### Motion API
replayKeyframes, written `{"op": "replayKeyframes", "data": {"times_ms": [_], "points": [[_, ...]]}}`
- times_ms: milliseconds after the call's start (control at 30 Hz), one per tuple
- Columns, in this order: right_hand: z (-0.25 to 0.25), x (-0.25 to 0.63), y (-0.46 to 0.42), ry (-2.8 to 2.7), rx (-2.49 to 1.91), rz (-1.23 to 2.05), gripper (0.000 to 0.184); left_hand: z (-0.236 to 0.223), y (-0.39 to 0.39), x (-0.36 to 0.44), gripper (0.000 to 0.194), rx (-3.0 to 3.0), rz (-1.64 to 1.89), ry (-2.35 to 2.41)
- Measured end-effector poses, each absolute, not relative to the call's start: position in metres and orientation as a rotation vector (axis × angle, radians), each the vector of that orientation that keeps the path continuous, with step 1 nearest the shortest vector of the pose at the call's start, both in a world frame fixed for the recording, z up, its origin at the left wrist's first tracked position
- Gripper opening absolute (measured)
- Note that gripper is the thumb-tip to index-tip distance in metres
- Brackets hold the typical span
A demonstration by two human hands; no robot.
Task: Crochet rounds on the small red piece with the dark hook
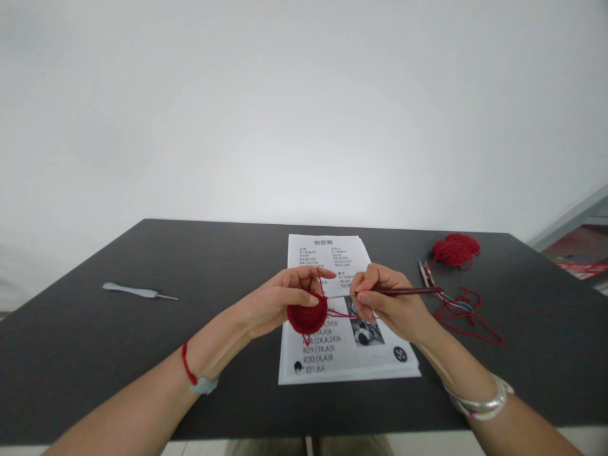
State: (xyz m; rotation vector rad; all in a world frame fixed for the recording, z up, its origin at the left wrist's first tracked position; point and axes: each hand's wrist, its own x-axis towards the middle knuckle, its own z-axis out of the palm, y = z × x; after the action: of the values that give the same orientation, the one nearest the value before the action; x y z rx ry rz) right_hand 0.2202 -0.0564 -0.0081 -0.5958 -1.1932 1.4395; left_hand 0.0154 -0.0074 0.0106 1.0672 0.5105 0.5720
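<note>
Holding in the left hand (pixel 273 304) one flat, round red crochet piece (pixel 306 318), ridged in close rings, above the lower part of the printed sheets (pixel 327 372). Clamped on the upper left of it with the left fingers, thumb on top, forefinger stretched out beside one thin upright strand of red yarn. Gripping in the right hand (pixel 384 301), with fingers pressed together on it, one slim crochet hook (pixel 408 291) of glossy dark red-brown handle and thin metal shank, pointing left to the upper right rim of the piece; cannot tell whether through a stitch. Counting two hooks in all: also one pale grey hook (pixel 135 291), smooth, swollen-handled and metal-ended, at the left of the flat dark surface (pixel 85 354). To the right, one fuzzy, rounded yarn ball (pixel 456 249); just nearer, one pair of scissors (pixel 424 273) with metal blades and turquoise handles, beside a looping tangle of loose yarn (pixel 489 334). Under the hands, white paper, at least two sheets, printed in black.
</note>
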Motion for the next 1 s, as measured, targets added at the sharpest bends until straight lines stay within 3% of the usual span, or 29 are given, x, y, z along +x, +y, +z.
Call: {"op": "replayKeyframes", "data": {"times_ms": [233,1000], "points": [[-0.010,0.207,-0.055,-0.962,-0.523,1.659,0.015,0.007,-0.024,0.031,0.044,1.267,0.901,0.648],[-0.019,0.206,-0.060,-1.275,-0.711,1.032,0.013,0.008,-0.029,0.036,0.037,1.216,1.048,0.711]]}}
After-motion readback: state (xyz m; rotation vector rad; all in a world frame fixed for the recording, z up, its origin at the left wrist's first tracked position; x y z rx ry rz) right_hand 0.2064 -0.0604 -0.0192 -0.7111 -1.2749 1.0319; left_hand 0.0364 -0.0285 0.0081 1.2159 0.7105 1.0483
